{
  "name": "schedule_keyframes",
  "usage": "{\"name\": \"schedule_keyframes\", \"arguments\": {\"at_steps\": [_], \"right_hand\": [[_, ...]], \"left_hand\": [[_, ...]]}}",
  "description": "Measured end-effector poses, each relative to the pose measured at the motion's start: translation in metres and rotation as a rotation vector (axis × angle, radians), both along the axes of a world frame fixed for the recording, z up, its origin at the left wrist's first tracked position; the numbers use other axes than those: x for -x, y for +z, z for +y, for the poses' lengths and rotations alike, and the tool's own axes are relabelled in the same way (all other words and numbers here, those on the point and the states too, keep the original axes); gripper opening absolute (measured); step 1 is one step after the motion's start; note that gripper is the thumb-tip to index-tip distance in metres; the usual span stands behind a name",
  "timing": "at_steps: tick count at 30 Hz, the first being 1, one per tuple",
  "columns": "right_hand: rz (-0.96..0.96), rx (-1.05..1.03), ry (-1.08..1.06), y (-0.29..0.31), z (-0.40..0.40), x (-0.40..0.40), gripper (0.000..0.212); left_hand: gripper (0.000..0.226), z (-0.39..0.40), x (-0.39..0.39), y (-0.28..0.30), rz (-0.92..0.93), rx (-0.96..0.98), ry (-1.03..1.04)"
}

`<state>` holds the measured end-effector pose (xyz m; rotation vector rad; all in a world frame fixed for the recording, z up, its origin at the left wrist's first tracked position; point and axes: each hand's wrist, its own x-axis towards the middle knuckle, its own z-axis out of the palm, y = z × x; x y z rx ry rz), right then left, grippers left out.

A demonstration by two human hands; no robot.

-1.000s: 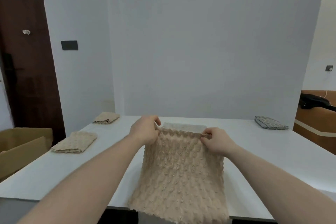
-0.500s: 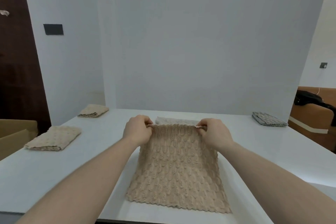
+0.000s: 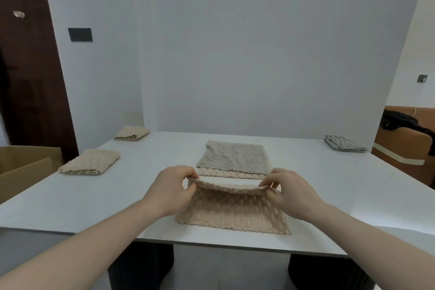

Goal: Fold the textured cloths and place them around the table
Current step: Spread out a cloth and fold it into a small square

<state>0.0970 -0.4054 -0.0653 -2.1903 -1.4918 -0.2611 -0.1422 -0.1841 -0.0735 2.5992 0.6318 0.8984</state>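
A beige textured cloth lies on the white table near its front edge. My left hand pinches its far left corner and my right hand pinches its far right corner, holding that edge lifted and bent towards me. Just behind it lies a flat grey cloth on top of another beige one. Two folded beige cloths sit on the left side, one nearer and one at the back corner. A folded grey cloth sits at the back right.
A white wall panel stands along the table's far edge. A cardboard box is off the table's left side. A brown sofa with a black item on it stands to the right.
The beige cloth, which hung over the front edge, now lies wholly on the table. Both hands have drawn its far edge back and up, uncovering the stacked cloths behind.
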Motion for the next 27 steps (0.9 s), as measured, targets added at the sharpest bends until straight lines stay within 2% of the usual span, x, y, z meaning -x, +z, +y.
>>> {"name": "schedule_keyframes", "arguments": {"at_steps": [5,12,16,19,23,25,27], "right_hand": [[0.003,0.041,0.04,-0.015,-0.018,0.021,0.025],[0.04,0.102,0.054,-0.035,-0.032,0.028,0.032],[0.118,0.134,0.074,-0.045,-0.036,0.03,0.033],[0.201,0.093,0.073,-0.043,-0.036,0.031,0.028],[0.257,-0.153,-0.021,-0.035,-0.017,0.019,0.022],[0.214,-0.134,-0.072,-0.035,0.0,0.012,0.029],[0.195,0.013,-0.124,-0.042,0.014,0.005,0.046]], "left_hand": [[0.016,-0.01,0.021,-0.011,0.151,-0.033,-0.018],[0.017,-0.022,0.028,-0.021,0.262,-0.112,-0.01],[0.026,-0.018,0.028,-0.026,0.388,-0.056,0.023],[0.03,-0.023,0.02,-0.02,0.357,-0.029,0.065],[0.032,-0.044,-0.011,-0.004,0.207,0.037,0.013],[0.042,-0.054,-0.034,-0.004,0.247,0.022,-0.046],[0.057,-0.06,-0.057,-0.014,0.38,-0.005,-0.08]]}}
